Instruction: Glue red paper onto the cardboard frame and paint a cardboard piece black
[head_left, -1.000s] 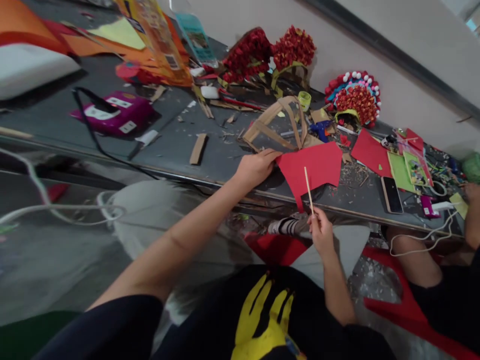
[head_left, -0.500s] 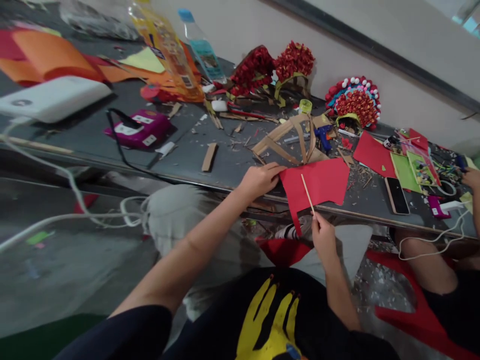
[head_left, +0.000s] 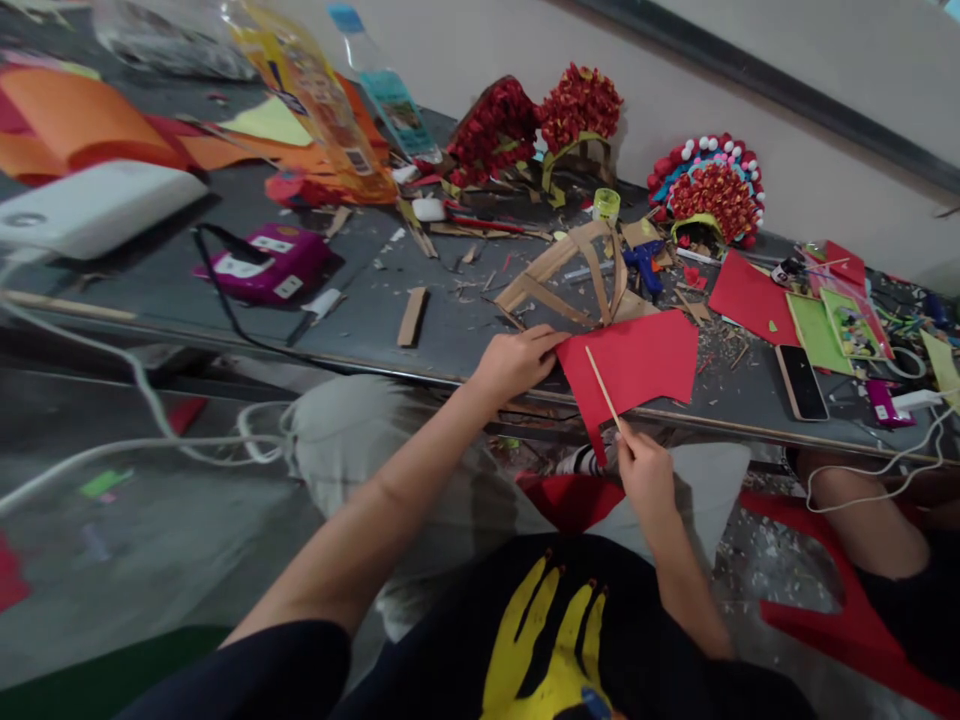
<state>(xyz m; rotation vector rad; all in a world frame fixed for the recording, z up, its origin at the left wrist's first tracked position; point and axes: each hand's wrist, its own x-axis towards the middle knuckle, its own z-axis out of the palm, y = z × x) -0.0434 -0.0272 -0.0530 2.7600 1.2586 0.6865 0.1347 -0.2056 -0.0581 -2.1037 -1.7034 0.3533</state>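
A cut sheet of red paper (head_left: 649, 355) lies at the table's front edge, with a narrow strip of it hanging below the edge. My left hand (head_left: 517, 362) is closed at the sheet's left corner, its fingertips on the paper. Between the fingers of my right hand (head_left: 645, 465) is a thin wooden stick (head_left: 604, 385), which slants up and left across the red paper. Just behind the sheet stands a curved frame of cardboard strips (head_left: 574, 275). A blue glue gun (head_left: 645, 262) rests beside that frame.
Headpieces with red ruffles (head_left: 581, 105) and white pompoms (head_left: 709, 190) lean at the wall. Bottles (head_left: 307, 95), a purple power strip (head_left: 266, 262) and a white power bank (head_left: 97, 205) are leftward. Rightward lie a phone (head_left: 801, 382) and a green tray (head_left: 851, 325). Another person's leg (head_left: 866, 510) shows.
The stick's upper end has shifted a little left over the red paper, together with my right hand. My left hand keeps its place at the corner. The camera view has turned slightly.
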